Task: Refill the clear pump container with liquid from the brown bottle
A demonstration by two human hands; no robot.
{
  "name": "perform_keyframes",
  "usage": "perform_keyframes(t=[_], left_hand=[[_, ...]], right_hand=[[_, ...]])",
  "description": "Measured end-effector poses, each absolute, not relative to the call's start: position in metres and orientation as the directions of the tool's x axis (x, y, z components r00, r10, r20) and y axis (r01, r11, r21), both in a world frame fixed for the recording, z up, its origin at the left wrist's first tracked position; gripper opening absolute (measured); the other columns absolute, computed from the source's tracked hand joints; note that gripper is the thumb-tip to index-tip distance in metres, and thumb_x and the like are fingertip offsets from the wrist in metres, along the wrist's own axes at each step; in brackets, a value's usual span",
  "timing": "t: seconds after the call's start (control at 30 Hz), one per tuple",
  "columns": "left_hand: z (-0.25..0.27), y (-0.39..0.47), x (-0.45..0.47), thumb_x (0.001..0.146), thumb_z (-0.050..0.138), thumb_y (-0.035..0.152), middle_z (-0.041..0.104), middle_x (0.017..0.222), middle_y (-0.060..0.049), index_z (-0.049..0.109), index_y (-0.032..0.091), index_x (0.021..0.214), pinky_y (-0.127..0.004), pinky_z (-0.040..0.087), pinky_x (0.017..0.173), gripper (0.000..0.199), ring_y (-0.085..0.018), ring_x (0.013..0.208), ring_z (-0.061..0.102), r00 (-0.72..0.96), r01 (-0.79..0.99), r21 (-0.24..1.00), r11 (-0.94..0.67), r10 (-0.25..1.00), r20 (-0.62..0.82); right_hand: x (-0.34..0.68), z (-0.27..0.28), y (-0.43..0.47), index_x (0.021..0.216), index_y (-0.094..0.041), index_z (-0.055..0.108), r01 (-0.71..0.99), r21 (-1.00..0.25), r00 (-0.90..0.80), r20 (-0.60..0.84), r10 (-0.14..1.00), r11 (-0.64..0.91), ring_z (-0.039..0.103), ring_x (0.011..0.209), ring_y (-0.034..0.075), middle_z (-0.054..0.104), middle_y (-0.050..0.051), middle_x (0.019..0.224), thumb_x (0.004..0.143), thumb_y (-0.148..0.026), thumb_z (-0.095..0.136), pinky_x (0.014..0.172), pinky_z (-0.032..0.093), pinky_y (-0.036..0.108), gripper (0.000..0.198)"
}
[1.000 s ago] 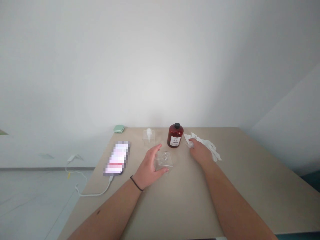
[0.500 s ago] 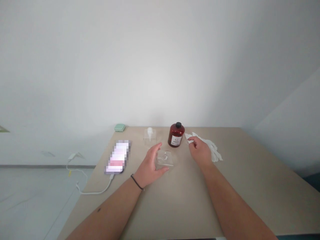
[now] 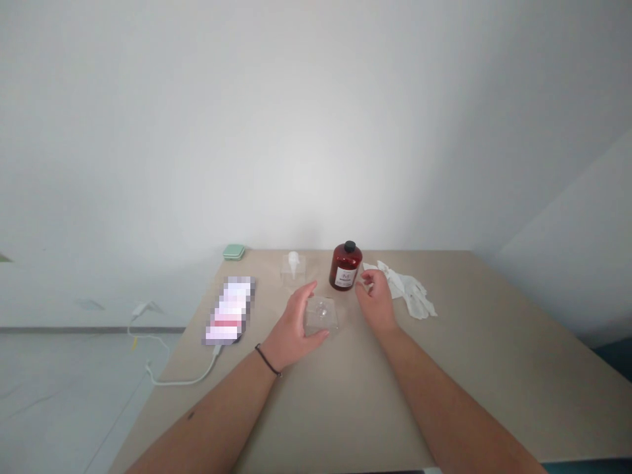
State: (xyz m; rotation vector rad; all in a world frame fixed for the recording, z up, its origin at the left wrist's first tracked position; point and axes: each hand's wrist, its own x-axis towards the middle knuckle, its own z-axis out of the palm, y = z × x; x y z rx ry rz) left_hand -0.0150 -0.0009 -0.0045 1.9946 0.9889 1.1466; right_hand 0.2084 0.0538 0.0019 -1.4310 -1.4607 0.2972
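My left hand point(image 3: 290, 331) curves around a clear square bottle point(image 3: 320, 317) with a round opening on top, its thumb at the near side and its fingers at the far side. Just right of the brown-red bottle point(image 3: 344, 268) with a black cap and white label is my right hand point(image 3: 376, 296). Its fingers are bent, with a gap between thumb and fingertips and nothing visible in them. Behind the left hand stands a second clear container point(image 3: 285, 270) with a white nozzle-like piece point(image 3: 293, 260) on it.
White gloves point(image 3: 415, 296) lie right of the brown-red bottle. A phone point(image 3: 230, 309), its screen blurred out, has a white cable point(image 3: 190, 382) hanging past the table's left edge. A small green case point(image 3: 234, 252) sits at the back left corner, by the wall.
My right hand has moved left from the gloves towards the brown-red bottle, and its fingers have opened a little. My left hand stays around the clear bottle.
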Motion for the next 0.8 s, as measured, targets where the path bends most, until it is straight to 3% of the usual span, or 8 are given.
perform_keyframes(t=[0.17, 0.33, 0.47, 0.6, 0.8], left_hand=[[-0.003, -0.001, -0.014, 0.075, 0.07, 0.017, 0.031, 0.151, -0.013, 0.019, 0.03, 0.149, -0.056, 0.034, 0.114, 0.091, -0.031, 0.133, 0.041, 0.34, 0.298, 0.804, -0.515, 0.844, 0.415], [-0.004, 0.0, -0.014, 0.075, 0.069, 0.018, 0.03, 0.151, -0.012, 0.017, 0.031, 0.149, -0.056, 0.033, 0.113, 0.091, -0.03, 0.133, 0.041, 0.345, 0.314, 0.808, -0.498, 0.853, 0.391], [-0.003, -0.001, -0.015, 0.075, 0.069, 0.018, 0.028, 0.151, -0.011, 0.016, 0.033, 0.149, -0.057, 0.033, 0.113, 0.092, -0.029, 0.132, 0.041, 0.347, 0.313, 0.822, -0.476, 0.863, 0.368], [-0.002, -0.001, -0.015, 0.075, 0.069, 0.02, 0.027, 0.152, -0.011, 0.014, 0.034, 0.148, -0.058, 0.032, 0.113, 0.093, -0.03, 0.134, 0.039, 0.356, 0.294, 0.837, -0.46, 0.866, 0.351], [-0.004, 0.001, -0.02, 0.071, 0.07, 0.018, 0.028, 0.152, -0.013, 0.009, 0.032, 0.15, -0.058, 0.027, 0.115, 0.101, -0.033, 0.139, 0.033, 0.396, 0.296, 0.819, -0.492, 0.843, 0.364]], right_hand=[[0.2, -0.013, 0.072, 0.125, -0.022, 0.04, 0.408, -0.857, 0.319, 0.456, 0.831, 0.314, 0.047, 0.124, 0.029, 0.045, 0.015, 0.132, 0.071, -0.04, 0.07, 0.098, 0.047, 0.046, 0.065], [0.191, -0.018, 0.091, 0.141, -0.022, 0.026, 0.261, -0.911, 0.267, 0.386, 0.883, 0.319, 0.041, 0.135, 0.031, 0.036, 0.018, 0.146, 0.064, -0.04, 0.075, 0.108, 0.04, 0.051, 0.092], [0.187, -0.015, 0.095, 0.147, -0.02, 0.021, 0.29, -0.9, 0.195, 0.389, 0.9, 0.326, 0.052, 0.127, 0.03, 0.046, 0.018, 0.142, 0.064, -0.037, 0.077, 0.109, 0.038, 0.05, 0.101], [0.186, -0.011, 0.092, 0.149, -0.019, 0.02, 0.347, -0.898, 0.18, 0.348, 0.92, 0.271, 0.052, 0.127, 0.032, 0.047, 0.018, 0.143, 0.065, -0.035, 0.077, 0.109, 0.037, 0.051, 0.103], [0.186, -0.008, 0.09, 0.14, -0.023, 0.035, 0.337, -0.905, 0.239, 0.349, 0.906, 0.259, 0.054, 0.122, 0.031, 0.055, 0.014, 0.134, 0.061, -0.032, 0.079, 0.107, 0.04, 0.052, 0.091]])
